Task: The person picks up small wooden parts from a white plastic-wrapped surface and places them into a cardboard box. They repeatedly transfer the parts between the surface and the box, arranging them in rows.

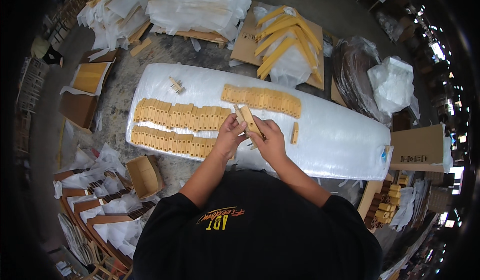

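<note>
Both my hands are closed around a light wooden block (pixel 249 121) with a dark hole in it, held tilted over the table. My left hand (pixel 231 134) grips its left side, fingers near the upper end. On the other side, my right hand (pixel 270 141) holds the lower end. A thin piece shows by the lower end, too small to name. Beyond my hands lies a row of similar blocks (pixel 260 99); two more rows, an upper one (pixel 180 116) and a lower one (pixel 172 142), lie to the left. A single block (pixel 295 133) lies to the right.
A long table (pixel 340 140) wrapped in clear plastic bears the blocks and a small wooden piece with metal parts (pixel 176 85). An open cardboard box (pixel 144 176) stands at the left. Curved yellow wooden parts (pixel 290 35) lie beyond the table. Far left, a person (pixel 44 50) stands.
</note>
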`<state>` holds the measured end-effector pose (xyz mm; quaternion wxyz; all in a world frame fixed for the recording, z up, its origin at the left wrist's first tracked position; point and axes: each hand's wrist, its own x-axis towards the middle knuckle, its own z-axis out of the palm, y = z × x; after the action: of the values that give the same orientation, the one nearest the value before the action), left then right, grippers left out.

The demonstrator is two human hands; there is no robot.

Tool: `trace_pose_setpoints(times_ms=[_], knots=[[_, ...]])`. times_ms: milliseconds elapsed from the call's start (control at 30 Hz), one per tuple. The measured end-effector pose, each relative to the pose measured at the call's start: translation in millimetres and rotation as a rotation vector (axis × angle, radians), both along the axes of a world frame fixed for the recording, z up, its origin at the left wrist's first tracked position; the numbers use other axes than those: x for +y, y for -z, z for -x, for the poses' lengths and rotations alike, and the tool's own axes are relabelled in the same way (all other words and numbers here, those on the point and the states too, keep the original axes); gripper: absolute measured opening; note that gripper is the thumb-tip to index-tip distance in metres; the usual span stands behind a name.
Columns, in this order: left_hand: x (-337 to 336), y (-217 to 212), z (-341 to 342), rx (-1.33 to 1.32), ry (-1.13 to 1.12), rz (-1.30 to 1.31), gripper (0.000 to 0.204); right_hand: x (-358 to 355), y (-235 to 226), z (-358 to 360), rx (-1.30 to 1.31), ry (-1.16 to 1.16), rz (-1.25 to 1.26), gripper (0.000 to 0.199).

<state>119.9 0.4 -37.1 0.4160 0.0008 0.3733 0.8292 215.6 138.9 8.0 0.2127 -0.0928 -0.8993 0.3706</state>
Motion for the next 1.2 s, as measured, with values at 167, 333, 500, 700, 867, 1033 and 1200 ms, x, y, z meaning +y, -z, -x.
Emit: trace_pose_setpoints(times_ms=[167,333,500,700,867,1033,1200], knots=[[0,-21,9,0.014,0.025,-0.302,0.051,-5,-39,-4,-0.048,0.026,0.306,0.037],[2,-45,19,0.08,0.079,-0.508,0.056,9,-63,-8,-0.05,-0.065,0.201,0.029],[4,-50,22,0.139,0.074,-0.489,0.055,5,-68,-9,-0.062,-0.023,0.172,0.027],[5,-47,10,0.091,0.028,-0.43,0.054,6,-60,-15,-0.115,0.007,0.157,0.026],[2,-42,12,0.122,0.028,-0.274,0.052,4,-61,-19,-0.065,0.057,0.251,0.022],[12,-54,13,0.015,-0.039,-0.038,0.052,13,-66,-19,0.048,0.191,0.162,0.024],[34,-46,-1,-0.126,-0.003,-0.142,0.057,-3,-59,-16,0.015,0.044,-0.12,0.035]])
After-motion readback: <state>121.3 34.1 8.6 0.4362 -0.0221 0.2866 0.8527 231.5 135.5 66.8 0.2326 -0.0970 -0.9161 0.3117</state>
